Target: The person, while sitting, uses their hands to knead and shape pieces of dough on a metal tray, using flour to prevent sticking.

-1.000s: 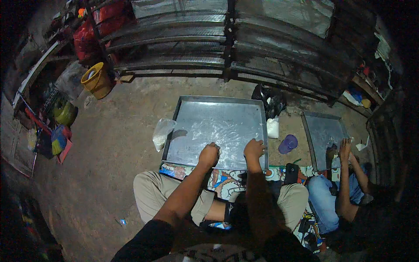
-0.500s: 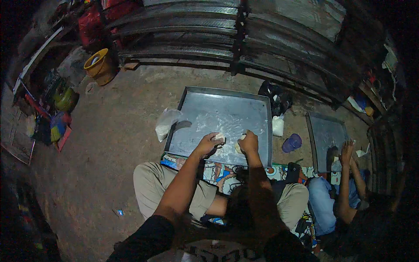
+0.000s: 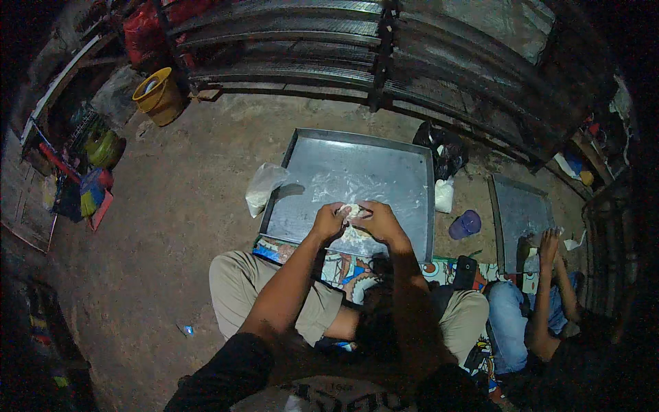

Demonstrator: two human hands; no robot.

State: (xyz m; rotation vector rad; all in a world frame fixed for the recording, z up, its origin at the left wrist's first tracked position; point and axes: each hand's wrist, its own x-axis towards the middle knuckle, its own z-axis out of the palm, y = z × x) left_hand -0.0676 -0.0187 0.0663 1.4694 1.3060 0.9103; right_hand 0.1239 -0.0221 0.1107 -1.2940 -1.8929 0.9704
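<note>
Pale lump [image 3: 353, 209], apparently dough, sits between the left hand [image 3: 331, 221] and right hand [image 3: 382, 222], fingers pinching it. Metal tray [image 3: 405, 161] beneath contains white powder [image 3: 340, 184]; plastic bag [image 3: 266, 184] alongside holds pale material.

"What finish has the large tray [image 3: 401, 161]?"

"Smooth grey metal with a low sheen, smeared with matt white powder [image 3: 336, 184]. The dough [image 3: 355, 210] above it looks matt too."

"And the bag [image 3: 264, 189] at the tray's left edge?"

"Thin, translucent, crinkled plastic. The black bag [image 3: 446, 147] by the tray's far right corner is creased, glossy plastic."

"Right of the tray?"

"A smooth purple plastic-looking cup [image 3: 465, 225], then a second tray [image 3: 511, 206], also grey metal."

"Near side?"

"Trousers [image 3: 237, 281] of matt beige cloth."

"And around the tray?"

"Rough, matt floor [image 3: 158, 206], like bare concrete."
</note>
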